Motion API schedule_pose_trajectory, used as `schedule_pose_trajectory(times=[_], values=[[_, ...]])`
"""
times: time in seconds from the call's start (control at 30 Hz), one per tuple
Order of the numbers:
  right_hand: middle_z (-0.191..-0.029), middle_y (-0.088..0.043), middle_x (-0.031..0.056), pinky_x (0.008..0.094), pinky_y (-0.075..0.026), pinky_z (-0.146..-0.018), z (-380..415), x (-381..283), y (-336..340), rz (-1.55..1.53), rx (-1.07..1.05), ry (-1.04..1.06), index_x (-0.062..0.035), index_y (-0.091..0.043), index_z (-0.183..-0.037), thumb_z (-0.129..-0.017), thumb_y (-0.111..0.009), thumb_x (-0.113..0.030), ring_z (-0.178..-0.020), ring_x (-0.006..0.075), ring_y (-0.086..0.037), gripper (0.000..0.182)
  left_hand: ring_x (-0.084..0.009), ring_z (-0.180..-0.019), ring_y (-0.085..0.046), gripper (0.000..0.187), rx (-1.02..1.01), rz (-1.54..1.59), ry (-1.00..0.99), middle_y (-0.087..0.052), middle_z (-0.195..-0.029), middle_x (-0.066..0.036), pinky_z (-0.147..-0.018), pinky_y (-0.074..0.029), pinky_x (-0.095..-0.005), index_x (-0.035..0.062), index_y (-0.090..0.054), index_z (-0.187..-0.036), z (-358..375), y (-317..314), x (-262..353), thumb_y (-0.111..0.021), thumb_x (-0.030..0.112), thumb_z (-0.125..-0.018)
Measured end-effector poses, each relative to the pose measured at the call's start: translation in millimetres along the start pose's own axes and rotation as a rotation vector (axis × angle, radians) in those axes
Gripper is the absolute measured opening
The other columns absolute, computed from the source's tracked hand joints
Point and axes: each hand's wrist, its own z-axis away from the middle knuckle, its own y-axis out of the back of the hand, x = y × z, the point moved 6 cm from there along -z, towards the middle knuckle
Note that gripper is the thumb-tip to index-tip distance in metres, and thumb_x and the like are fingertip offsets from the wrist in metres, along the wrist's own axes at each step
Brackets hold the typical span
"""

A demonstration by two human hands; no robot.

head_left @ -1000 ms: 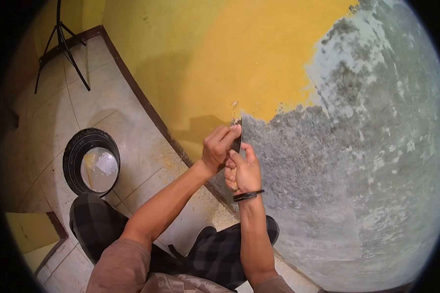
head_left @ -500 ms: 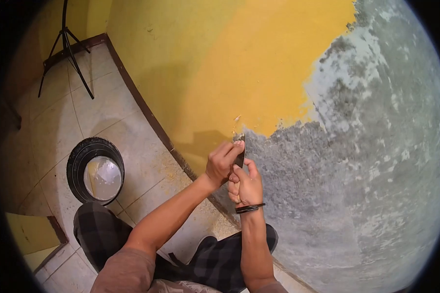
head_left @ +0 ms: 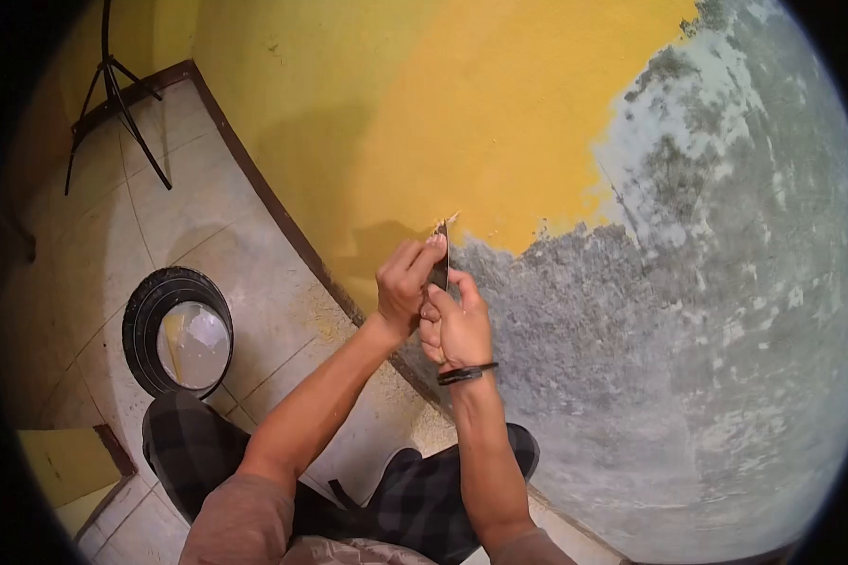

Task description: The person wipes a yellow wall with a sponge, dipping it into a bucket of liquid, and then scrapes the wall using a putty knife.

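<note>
My right hand (head_left: 463,325), with a dark band at its wrist, is closed around the lower end of a dark, narrow scraper (head_left: 441,271). The fingers of my left hand (head_left: 405,285) press on its blade near the top. The scraper's tip meets the yellow paint (head_left: 499,132) on the wall, just left of the border with the bare grey wall surface (head_left: 612,358). Small pale flakes (head_left: 452,218) cling at the tip. My fingers hide most of the handle.
A black bucket (head_left: 139,330) with pale liquid stands on the tiled floor (head_left: 264,282) to the left. A black tripod stand (head_left: 113,89) is at the far left. Crumbs of paint (head_left: 325,325) lie along the dark baseboard (head_left: 273,207). My bent legs are below.
Both hands and the scraper have moved up and to the left along the wall, onto the yellow paint. The flakes are now at the scraper's tip.
</note>
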Motion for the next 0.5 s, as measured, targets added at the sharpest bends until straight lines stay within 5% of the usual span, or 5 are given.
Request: schedule_pose_trajectory(times=[0.1, 0.5], values=[[-0.062, -0.044, 0.0023, 0.0213, -0.023, -0.027, 16.7, 5.2, 14.1, -0.055, 0.033, -0.006, -0.0114, -0.040, -0.115, -0.089, -0.051, -0.010, -0.034, 0.0085, -0.036, 0.028, -0.0302, -0.069, -0.057, 0.028, 0.003, 0.015, -0.030, -0.057, -0.080, -0.015, -0.058, -0.047, -0.0355, -0.0008, -0.060, -0.100, -0.9, 4.7, 7.3, -0.059, 0.015, -0.077], [-0.061, -0.043, 0.0020, 0.0211, -0.023, -0.027, 32.3, 1.6, 24.7, -0.010, 0.033, 0.016, -0.0116, -0.040, -0.110, -0.090, -0.050, -0.010, -0.034, 0.0071, -0.035, 0.023, -0.0289, -0.063, -0.057, 0.039, 0.065, 0.105, -0.101, -0.058, -0.074, -0.012, -0.053, -0.045, -0.0348, -0.0002, -0.063, -0.093, 8.5, -6.8, 10.5, -0.056, 0.037, -0.082]])
